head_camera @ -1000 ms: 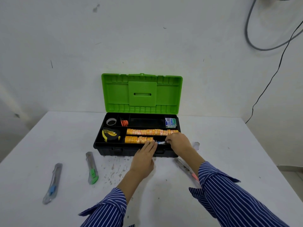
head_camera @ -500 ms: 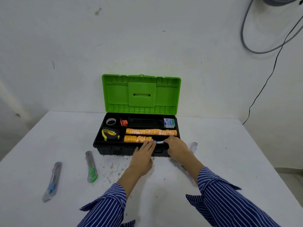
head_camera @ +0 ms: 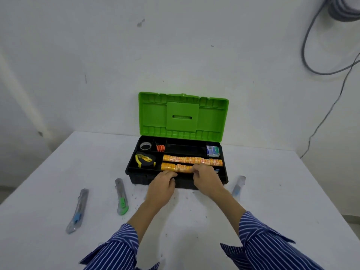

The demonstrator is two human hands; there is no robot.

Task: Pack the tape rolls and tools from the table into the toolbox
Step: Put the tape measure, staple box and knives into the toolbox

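The black toolbox stands open at the table's middle with its green lid upright. Inside are a small tape roll, a yellow-black tape measure, a small box and two rows of orange tape rolls. My left hand rests on the box's front rim, fingers bent toward the front row. My right hand curls over a blue-tipped utility knife in the front compartment; most of the knife is hidden.
Three more utility knives lie on the white table: a blue one at the left, a green one nearer the box, and one to the right of my right wrist. The wall stands close behind the lid.
My right hand has slid left along the front compartment onto the front tape row. My left hand's fingers went from straight to bent at the rim.
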